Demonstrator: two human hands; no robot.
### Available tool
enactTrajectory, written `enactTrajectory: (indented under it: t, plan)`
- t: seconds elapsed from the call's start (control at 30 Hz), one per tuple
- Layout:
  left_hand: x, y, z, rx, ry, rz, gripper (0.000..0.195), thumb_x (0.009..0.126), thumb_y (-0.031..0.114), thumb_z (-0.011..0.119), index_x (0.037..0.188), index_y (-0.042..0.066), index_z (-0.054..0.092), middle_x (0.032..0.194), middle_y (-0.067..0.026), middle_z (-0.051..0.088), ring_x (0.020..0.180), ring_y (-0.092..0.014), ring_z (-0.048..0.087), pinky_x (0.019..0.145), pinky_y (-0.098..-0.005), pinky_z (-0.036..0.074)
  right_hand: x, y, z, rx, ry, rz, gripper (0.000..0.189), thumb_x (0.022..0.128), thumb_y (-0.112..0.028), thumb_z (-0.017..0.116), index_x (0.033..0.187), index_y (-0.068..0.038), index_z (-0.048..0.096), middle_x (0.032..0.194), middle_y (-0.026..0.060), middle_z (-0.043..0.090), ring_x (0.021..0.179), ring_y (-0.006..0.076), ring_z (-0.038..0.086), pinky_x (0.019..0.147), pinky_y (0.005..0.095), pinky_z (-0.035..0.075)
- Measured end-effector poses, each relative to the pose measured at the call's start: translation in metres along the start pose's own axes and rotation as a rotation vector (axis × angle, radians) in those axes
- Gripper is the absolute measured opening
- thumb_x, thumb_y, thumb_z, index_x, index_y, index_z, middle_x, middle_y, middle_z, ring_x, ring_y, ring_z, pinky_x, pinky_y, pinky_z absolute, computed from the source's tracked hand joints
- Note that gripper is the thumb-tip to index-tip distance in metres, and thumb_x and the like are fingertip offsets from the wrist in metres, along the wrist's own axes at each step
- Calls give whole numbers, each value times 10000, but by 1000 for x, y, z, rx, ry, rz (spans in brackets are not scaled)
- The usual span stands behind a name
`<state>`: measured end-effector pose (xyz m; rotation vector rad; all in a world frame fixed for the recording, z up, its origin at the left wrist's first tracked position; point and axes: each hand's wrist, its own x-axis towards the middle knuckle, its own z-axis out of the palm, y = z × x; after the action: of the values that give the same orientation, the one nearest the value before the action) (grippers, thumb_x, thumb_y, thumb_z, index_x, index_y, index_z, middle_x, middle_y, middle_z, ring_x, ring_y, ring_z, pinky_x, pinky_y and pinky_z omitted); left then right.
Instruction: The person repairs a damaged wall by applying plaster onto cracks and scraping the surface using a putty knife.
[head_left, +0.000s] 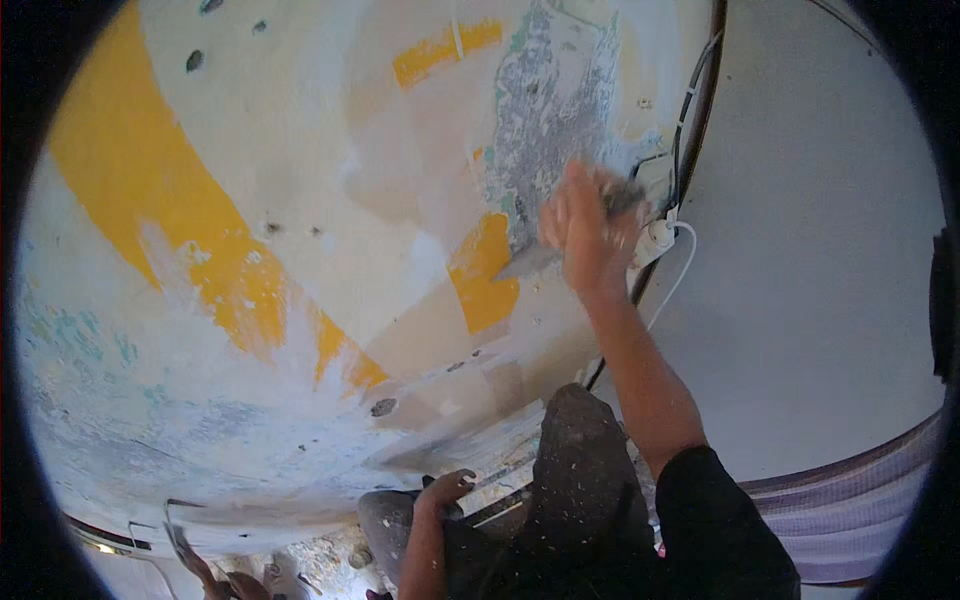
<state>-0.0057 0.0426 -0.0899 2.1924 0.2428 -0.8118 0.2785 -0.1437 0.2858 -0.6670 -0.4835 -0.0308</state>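
My right hand (592, 232) is raised against the wall (322, 180), its fingers curled around a dark hand tool (624, 196). Motion blur hides the tool's exact kind. Just left of this hand lies a rough grey patch of bared wall (544, 112). Below that patch an orange paint patch (484, 289) remains, partly under a grey pointed shape that may be a shadow or a blade. My left hand (448, 487) rests at my left knee (386, 517), fingers loosely bent and apart, with nothing visible in it.
A white socket with a plug (654, 238) and a white cord sits close to my right hand, under a black cable (682, 112). At lower left, another person's hand (199, 566) holds a blurred wire-framed tool (176, 525). Debris covers the floor (322, 562).
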Motion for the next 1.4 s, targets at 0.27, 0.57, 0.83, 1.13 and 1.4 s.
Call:
enactTrajectory:
  t: [0.27,0.57,0.83,1.13,1.4]
  plan:
    - [-4,-7,5,-3,13,14,336,884,271,565,1195,149,525,1109,-164,606,1001,-296,592,853,-392,461,-7,-81,48,-54,10,-449,294,905,-226,470,630,-133,421,445,-26,338,361,97,286,410,272,288]
    - [2,-45,16,235,108,332,379,875,342,514,1189,131,536,1064,-196,619,982,-363,589,864,-429,454,-4,-77,70,-136,-70,-511,325,920,-253,443,614,-166,375,441,-35,313,358,114,253,408,296,263]
    - [-7,2,-2,-74,23,24,380,867,321,540,1189,118,529,1090,-189,610,1024,-348,575,881,-424,444,-7,-81,49,-272,-21,-422,378,908,-274,425,560,-165,323,446,-16,321,376,129,278,445,309,280]
    - [-6,-8,3,-4,67,41,401,848,323,567,1185,110,529,1042,-194,631,984,-338,602,858,-409,462,-15,-84,58,-135,-127,-465,248,865,-158,511,636,-132,420,462,-9,354,396,130,329,449,310,329]
    - [-3,-17,5,16,38,66,380,865,334,541,1191,141,529,1060,-182,631,984,-330,604,850,-397,466,-10,-72,62,-200,-46,-548,211,857,-229,554,693,-122,473,477,-11,355,379,120,323,427,293,340]
